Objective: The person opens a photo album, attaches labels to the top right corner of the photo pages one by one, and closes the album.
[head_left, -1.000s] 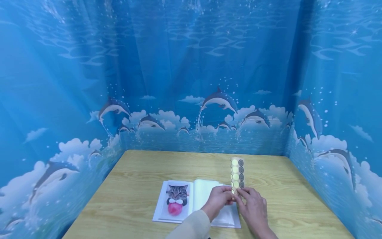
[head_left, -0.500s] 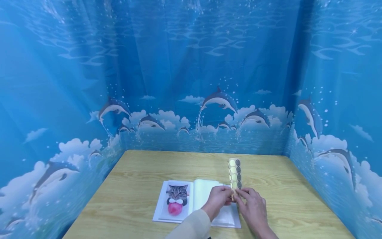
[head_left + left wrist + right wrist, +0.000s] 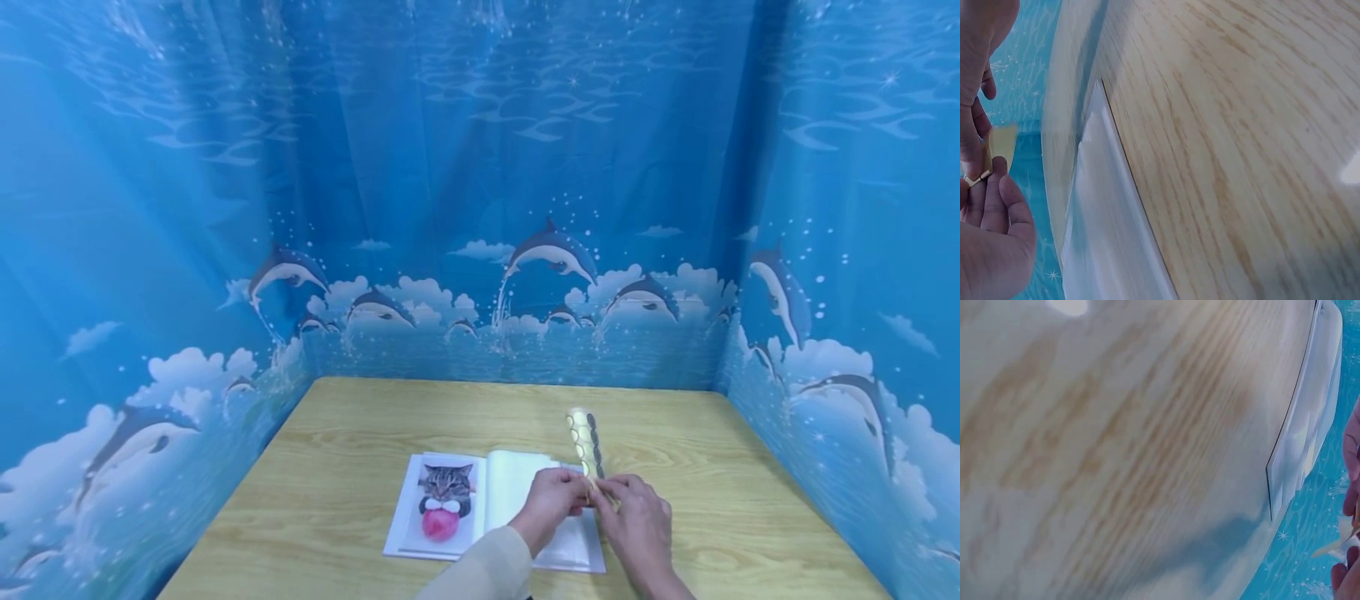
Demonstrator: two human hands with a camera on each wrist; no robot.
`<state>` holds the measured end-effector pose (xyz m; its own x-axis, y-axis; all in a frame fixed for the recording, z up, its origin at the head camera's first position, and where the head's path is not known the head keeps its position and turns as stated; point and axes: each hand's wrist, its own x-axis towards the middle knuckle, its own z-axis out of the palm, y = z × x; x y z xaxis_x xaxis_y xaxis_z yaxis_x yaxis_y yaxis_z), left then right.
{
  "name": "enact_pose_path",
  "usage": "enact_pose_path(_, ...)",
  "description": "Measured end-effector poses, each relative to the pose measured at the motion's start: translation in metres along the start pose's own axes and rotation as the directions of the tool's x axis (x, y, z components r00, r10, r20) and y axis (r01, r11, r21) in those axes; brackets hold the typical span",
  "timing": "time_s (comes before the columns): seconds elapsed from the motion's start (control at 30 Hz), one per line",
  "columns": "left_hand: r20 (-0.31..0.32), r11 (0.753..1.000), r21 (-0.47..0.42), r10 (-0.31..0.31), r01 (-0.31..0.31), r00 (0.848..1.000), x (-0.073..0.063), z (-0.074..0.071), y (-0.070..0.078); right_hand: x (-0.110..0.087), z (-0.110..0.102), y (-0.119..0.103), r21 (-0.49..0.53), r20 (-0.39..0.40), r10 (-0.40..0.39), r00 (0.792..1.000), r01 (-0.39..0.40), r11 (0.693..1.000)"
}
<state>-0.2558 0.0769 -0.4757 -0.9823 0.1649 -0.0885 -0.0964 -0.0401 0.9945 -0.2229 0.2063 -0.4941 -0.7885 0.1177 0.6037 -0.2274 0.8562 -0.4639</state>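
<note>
A narrow sheet of round stickers [image 3: 584, 440], one row cream and the other dark, stands up from the fingers of both hands over the right edge of an open photo album [image 3: 510, 483]. My left hand [image 3: 551, 504] pinches its lower end from the left. From the other side, my right hand [image 3: 637, 515] pinches the same end with thumb and forefinger. In the left wrist view the pale sheet [image 3: 1002, 149] pokes out between the fingertips, its lower part hidden by them. The right wrist view catches only a corner of the sheet [image 3: 1332, 547] beside the fingers.
On the album's left page is a photo of a cat [image 3: 446, 500] with a pink fluffy ball. The album lies on a wood-grain table [image 3: 337, 467]. Blue curtains [image 3: 450, 167] printed with dolphins stand around the back and sides.
The sheet's upper end has swung left and tipped, so its face now shows narrower and curved. Both hands stay nearly in place over the album.
</note>
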Motion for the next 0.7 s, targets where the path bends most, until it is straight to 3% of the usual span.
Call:
enact_pose_path(0.17,-0.001,1.000,-0.005,0.022,-0.022,1.000,0.0004,0.0007,-0.0006,0.0002,0.0012,-0.0019,-0.026,-0.021,0.045,0.999,-0.046,0.999)
enact_pose_path(0.7,-0.026,1.000,0.012,0.020,-0.020,0.999,0.0001,0.0009,0.0009,0.0019,-0.0024,-0.0032,0.006,0.007,0.070,0.998,-0.070,0.998)
